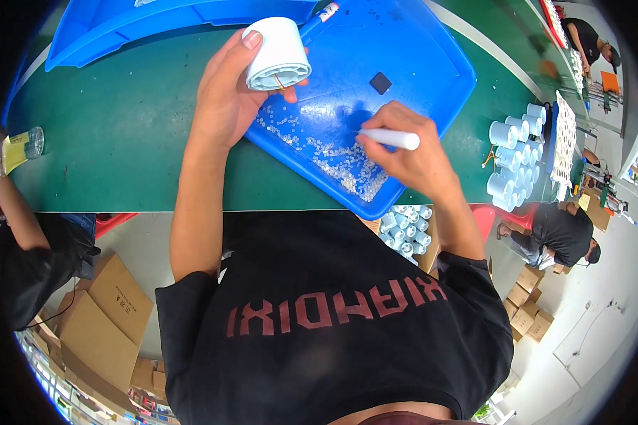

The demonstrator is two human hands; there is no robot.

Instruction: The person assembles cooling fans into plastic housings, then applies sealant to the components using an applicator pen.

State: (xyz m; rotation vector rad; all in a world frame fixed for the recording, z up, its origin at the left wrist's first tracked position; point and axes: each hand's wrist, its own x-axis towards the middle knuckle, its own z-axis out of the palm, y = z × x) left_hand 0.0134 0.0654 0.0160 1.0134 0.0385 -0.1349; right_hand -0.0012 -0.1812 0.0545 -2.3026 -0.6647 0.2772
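Left hand (223,95) grips a white plastic cylinder (276,46) over the blue tray (425,46), ribbed end tipped downward; the right hand (411,152) pinches a white pen-shaped tool (397,139). The cylinder looks light, stiff and slightly slippery, best held around its smooth outer wall.

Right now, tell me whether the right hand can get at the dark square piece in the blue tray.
Probably yes: the dark square piece lies uncovered in the blue tray just beyond the right hand, with nothing seen between. The white pen-like tool it grips may hamper picking up.
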